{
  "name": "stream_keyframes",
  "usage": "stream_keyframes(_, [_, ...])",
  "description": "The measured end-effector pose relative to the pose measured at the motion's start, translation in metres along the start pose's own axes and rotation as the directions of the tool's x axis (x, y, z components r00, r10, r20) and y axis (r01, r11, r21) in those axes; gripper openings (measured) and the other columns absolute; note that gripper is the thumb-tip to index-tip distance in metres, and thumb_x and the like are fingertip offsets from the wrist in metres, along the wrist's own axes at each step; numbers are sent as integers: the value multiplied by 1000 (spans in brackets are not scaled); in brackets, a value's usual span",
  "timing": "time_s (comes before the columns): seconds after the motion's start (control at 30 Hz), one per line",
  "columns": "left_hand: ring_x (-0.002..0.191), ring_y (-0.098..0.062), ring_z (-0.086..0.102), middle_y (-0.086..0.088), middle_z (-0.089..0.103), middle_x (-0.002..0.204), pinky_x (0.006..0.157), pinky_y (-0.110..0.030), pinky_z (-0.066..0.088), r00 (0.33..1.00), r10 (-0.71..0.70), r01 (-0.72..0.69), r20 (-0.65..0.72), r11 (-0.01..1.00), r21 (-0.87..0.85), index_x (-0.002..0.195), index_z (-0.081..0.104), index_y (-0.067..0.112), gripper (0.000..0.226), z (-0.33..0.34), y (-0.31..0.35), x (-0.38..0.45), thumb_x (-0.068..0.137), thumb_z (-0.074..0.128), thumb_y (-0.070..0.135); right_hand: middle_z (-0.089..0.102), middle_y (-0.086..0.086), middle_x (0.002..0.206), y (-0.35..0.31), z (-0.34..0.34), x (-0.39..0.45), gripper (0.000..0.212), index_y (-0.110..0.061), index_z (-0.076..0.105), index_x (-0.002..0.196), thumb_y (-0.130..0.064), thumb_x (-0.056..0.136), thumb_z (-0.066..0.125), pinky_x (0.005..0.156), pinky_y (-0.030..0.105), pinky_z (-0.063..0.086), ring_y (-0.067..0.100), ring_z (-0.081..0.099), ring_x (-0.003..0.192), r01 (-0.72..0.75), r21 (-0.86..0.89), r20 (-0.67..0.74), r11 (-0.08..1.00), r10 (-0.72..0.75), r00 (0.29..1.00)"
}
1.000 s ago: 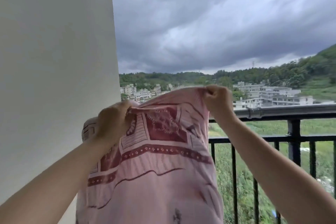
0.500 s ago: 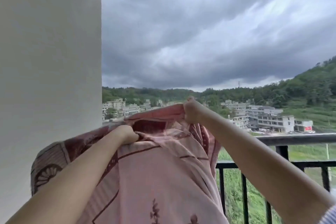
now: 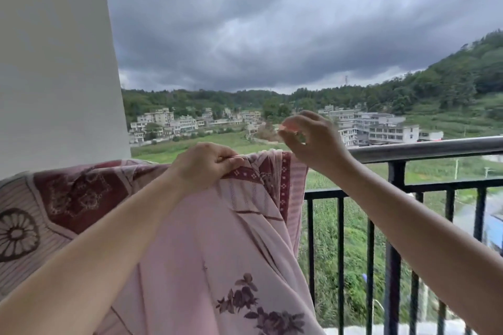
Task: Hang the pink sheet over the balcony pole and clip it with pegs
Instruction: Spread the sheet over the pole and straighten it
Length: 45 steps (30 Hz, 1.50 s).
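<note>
A white wall (image 3: 54,62) fills the left side and hides where the rail (image 3: 424,147) begins. The pink sheet (image 3: 217,239) is draped over the rail beside it, its lower part cut off by the bottom edge and its far side out of sight. The left hand (image 3: 202,167) pinches the sheet's top fold on the rail. The right hand (image 3: 313,141) hovers just above the sheet's right edge, fingers loosely curled and apart; its blurred fingertips (image 3: 285,128) may hold something small, but that cannot be made out.
</note>
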<state>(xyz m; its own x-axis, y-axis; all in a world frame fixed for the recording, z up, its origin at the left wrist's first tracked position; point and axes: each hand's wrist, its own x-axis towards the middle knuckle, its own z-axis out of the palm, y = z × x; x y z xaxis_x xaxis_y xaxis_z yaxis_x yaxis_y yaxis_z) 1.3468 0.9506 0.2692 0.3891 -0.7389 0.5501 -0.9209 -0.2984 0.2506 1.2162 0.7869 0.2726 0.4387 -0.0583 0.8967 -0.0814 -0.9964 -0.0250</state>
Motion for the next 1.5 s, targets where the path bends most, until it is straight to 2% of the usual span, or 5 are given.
stream_keyframes(0.1, [99, -22, 47, -2, 50, 91, 89, -34, 39, 996, 73, -70, -56, 995, 64, 114, 65, 18, 34, 3, -1, 3, 87, 54, 35, 65, 10, 60, 5, 1, -65, 30, 0, 62, 66, -25, 79, 54, 46, 8, 41, 10, 51, 53, -24, 16, -292, 1000, 28, 956])
stream_keyframes(0.4, [83, -21, 43, -2, 42, 74, 73, -31, 34, 979, 155, -154, -131, 988, 20, 103, 70, 4, 25, 3, -1, 1, 87, 58, 19, 67, 6, 80, -19, 59, -132, 19, 2, 66, 91, -14, 86, 58, 62, 23, 53, 12, 55, 61, -858, 137, 653, 495, 606, 454])
stream_keyframes(0.83, [86, -41, 60, -33, 61, 95, 65, -39, 40, 919, -35, 106, -393, 981, 161, 89, 62, -9, 30, -5, -13, 24, 93, 37, 7, 65, 24, 106, 34, -132, 27, 34, 3, 62, 105, 4, 80, 40, 85, 34, 45, 35, 59, 102, -629, 23, -425, 777, 577, 698])
stream_keyframes(1.0, [98, -42, 60, -30, 60, 105, 81, -43, 48, 911, -106, 215, -399, 947, 239, 100, 61, -7, 26, -23, 16, 61, 89, 39, 2, 38, 25, 139, 60, -132, 107, 50, 7, 22, 134, -10, 92, 41, 100, 31, 30, 33, 37, 128, -393, -315, -34, 864, 404, 914])
stream_keyframes(1.5, [72, -16, 55, -13, 72, 89, 71, -26, 51, 982, 162, -160, -99, 987, 21, 91, 71, 1, 16, 95, 171, 71, 85, 59, 11, 61, 12, 110, 157, -122, -25, 33, -13, 51, 122, -26, 93, 44, 61, 21, 50, 19, 59, 84, -380, -95, 668, 920, 342, 661])
